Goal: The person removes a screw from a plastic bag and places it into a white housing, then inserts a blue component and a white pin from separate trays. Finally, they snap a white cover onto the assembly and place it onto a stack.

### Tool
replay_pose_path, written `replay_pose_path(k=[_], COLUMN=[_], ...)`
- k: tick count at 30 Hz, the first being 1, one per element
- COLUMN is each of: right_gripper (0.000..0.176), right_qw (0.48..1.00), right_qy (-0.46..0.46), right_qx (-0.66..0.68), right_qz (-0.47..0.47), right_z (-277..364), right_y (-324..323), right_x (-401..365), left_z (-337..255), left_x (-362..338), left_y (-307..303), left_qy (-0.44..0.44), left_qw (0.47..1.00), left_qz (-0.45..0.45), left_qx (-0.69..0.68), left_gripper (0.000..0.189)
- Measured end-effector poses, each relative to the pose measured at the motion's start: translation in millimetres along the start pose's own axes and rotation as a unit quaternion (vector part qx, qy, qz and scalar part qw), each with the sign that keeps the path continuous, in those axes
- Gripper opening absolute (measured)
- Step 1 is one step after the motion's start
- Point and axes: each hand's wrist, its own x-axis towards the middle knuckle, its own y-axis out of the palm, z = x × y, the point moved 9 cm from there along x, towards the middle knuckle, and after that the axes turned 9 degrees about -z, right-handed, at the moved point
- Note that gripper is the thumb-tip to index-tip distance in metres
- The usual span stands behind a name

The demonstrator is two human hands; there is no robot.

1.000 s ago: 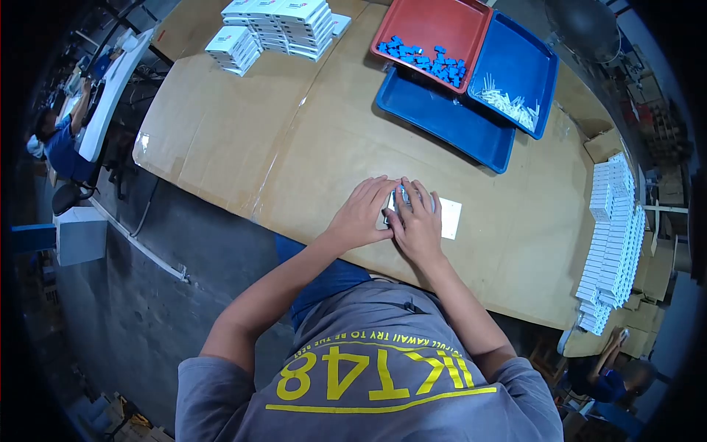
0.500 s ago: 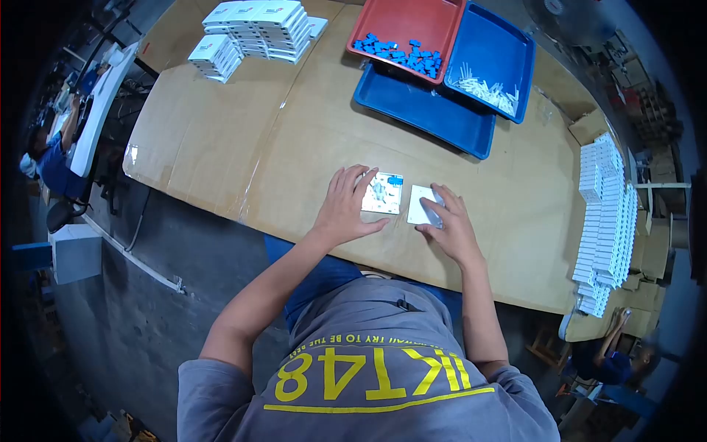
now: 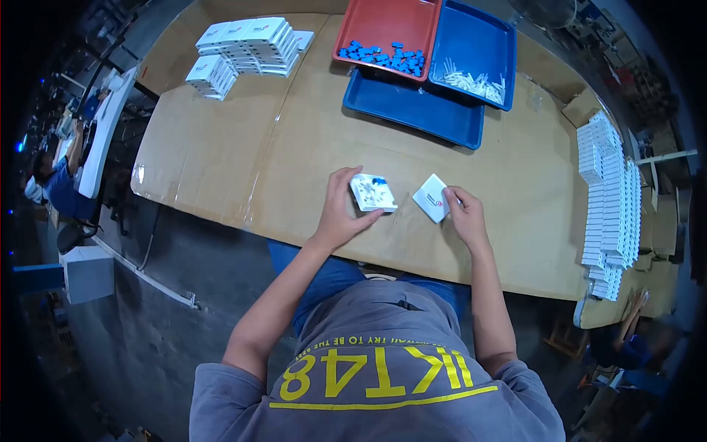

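My left hand [image 3: 342, 210] grips a small white open box [image 3: 373, 194] by its left side and lower edge, thumb at the bottom. A blue piece and pale parts show inside the box, which is slightly tilted. To its right, my right hand [image 3: 465, 214] pinches a flat white cover [image 3: 432, 198] with small printing on its face. The cover is turned at an angle, and a gap separates it from the box.
A red tray [image 3: 386, 22] of blue pieces, a blue tray [image 3: 471, 44] of white sticks and another blue tray [image 3: 412, 110] stand beyond. White boxes are stacked at the back left [image 3: 254, 44] and right [image 3: 607, 206]. People sit at both sides.
My left hand has closed on the box and tilted it. My right hand has picked up the cover and turned it so its printed face shows. The view has shifted slightly.
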Motion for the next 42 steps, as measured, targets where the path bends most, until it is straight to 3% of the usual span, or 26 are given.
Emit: replay_pose_path(k=[1,4,5,8,9,12,17,18,20,21,24,25,28,34,37,40,42], right_gripper=[0.028,0.036,0.040,0.053,0.057,0.065,0.064,0.062,0.058,0.059,0.067,0.074,0.073,0.072,0.070,0.069,0.066], right_qw=[0.998,0.992,0.984,0.947,0.941,0.939,0.937,0.980,0.982,0.908,0.715,0.721,0.697,0.721,0.758,0.847,0.892], right_qy=[-0.032,-0.026,-0.077,-0.190,-0.201,-0.224,-0.270,-0.170,0.042,0.049,0.095,0.084,0.077,0.124,0.143,0.137,0.083], right_qx=[0.047,-0.080,-0.126,-0.235,-0.252,-0.256,-0.221,-0.094,0.160,0.402,0.675,0.672,0.695,0.670,0.624,0.505,0.429], right_qz=[-0.040,-0.092,-0.102,-0.109,-0.099,-0.046,-0.005,0.031,0.095,0.103,0.155,0.146,0.159,0.128,0.126,0.100,0.118], right_z=[0.6,-7.1,2.9,38.8,50.5,47.1,47.3,42.9,40.5,42.3,102.5,105.5,115.7,98.1,85.8,79.3,80.9], right_y=[-0.4,-3.9,-1.5,9.1,14.3,27.4,26.9,23.2,22.4,20.5,-11.4,-17.0,-25.5,-13.6,3.2,16.0,20.5], right_x=[3.0,-0.5,-3.6,-23.4,-30.7,-36.7,-40.8,-35.1,-36.0,-33.0,-33.6,-29.1,-28.4,-34.1,-39.9,-47.6,-49.4], left_z=[0.3,13.5,16.3,28.6,19.4,9.1,-7.7,-10.5,-17.7,-22.9,-38.1,-38.2,-42.0,-50.5,-47.8,-53.6,-58.2], left_x=[-3.5,-17.7,-25.0,-46.7,-47.6,-50.0,-54.6,-54.4,-55.9,-56.6,-63.6,-69.5,-83.2,-93.9,-102.0,-101.6,-99.3], left_y=[-2.6,-0.9,-0.7,13.3,16.6,29.9,44.0,46.4,53.5,56.2,68.2,71.6,81.1,87.7,91.1,91.2,91.1], left_qy=[-0.024,-0.189,-0.240,-0.377,-0.396,-0.423,-0.484,-0.487,-0.498,-0.505,-0.544,-0.557,-0.583,-0.599,-0.608,-0.624,-0.629], left_qw=[0.997,0.927,0.910,0.764,0.759,0.664,0.617,0.602,0.582,0.578,0.567,0.568,0.569,0.550,0.521,0.518,0.523], left_qz=[-0.036,-0.130,-0.135,-0.157,-0.146,-0.105,-0.039,-0.035,-0.023,-0.014,0.015,0.021,0.023,0.030,0.056,0.055,0.054], left_qx=[-0.061,-0.298,-0.310,-0.499,-0.495,-0.607,-0.619,-0.631,-0.642,-0.641,-0.618,-0.605,-0.579,-0.581,-0.596,-0.583,-0.573], left_gripper=[0.086,0.082,0.075,0.071,0.066,0.065,0.065,0.065,0.066,0.066,0.065,0.065,0.066,0.072,0.077,0.080,0.081])
